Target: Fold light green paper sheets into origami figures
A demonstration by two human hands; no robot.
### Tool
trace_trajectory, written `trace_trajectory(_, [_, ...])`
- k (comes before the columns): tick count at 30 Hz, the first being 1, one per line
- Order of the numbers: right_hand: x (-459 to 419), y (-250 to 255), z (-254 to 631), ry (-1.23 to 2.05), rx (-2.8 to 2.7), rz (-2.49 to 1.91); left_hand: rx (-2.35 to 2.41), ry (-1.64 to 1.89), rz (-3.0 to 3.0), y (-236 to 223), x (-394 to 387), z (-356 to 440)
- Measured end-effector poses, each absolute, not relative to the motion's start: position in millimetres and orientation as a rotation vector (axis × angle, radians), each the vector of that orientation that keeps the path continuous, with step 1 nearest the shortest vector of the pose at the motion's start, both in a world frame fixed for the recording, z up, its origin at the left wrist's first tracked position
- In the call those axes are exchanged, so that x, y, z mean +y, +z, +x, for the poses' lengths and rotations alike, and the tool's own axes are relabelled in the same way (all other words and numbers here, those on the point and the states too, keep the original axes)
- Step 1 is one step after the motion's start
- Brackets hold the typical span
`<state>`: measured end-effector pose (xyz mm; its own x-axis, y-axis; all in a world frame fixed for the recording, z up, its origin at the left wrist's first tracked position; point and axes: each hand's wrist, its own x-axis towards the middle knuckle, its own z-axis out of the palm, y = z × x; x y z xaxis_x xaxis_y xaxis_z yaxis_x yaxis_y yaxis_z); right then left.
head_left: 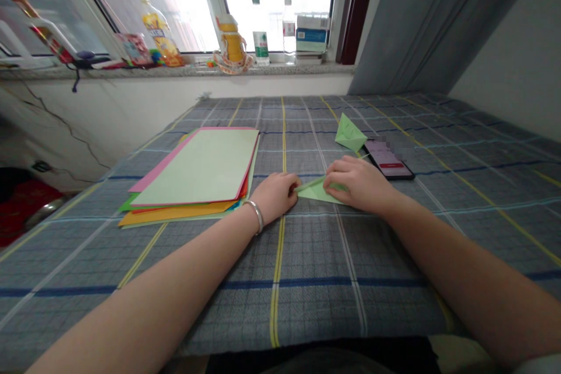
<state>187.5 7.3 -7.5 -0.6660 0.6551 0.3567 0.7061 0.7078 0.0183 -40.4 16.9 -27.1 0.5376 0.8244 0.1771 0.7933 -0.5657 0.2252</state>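
Observation:
A light green sheet of folded paper [316,192] lies between my hands on the plaid cloth. My left hand [277,194], with a silver bangle at the wrist, pinches its left end. Over its right part, my right hand [357,182] curls its fingers and grips the paper, hiding that end. Just beyond my right hand stands a folded green paper piece [349,132] with drawn lines on it. To the left of my left hand is a stack of coloured paper [197,166], pale green on top, with pink, orange and green edges showing below.
A phone [390,159] with a lit screen lies right of the folded piece. The plaid cloth [315,310] covers the surface. Along the windowsill [280,70] stand a yellow cup [234,44], several bottles and stacked boxes [311,35].

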Motion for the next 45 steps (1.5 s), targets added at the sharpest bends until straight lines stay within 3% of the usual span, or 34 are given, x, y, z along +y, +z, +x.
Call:
trace_trajectory(5, [21, -15, 200, -0.316, -2.463, -1.201, 1.389, 0.465, 2.63, -28, 16, -41])
trace_trajectory(11, [23, -20, 195, -0.195, -2.56, -1.453, 1.439, 0.54, 2.593, -34, 18, -40])
trace_trajectory(17, [13, -14, 183, -0.404, -2.511, -1.614, 1.492, 0.459, 2.582, -38, 23, -39])
trace_trajectory(25, [10, -21, 174, -0.356, -2.499, -1.49, 1.59, 0.45, 2.684, -31, 26, -36])
trace_trajectory(37, [3, -24, 155, -0.325, -2.581, -1.438, 1.377, 0.364, 2.961, -32, 27, -39])
trace_trajectory(45, [6, -21, 150, -0.277, -2.557, -1.517, 1.386, 0.497, 2.865, -38, 31, -40])
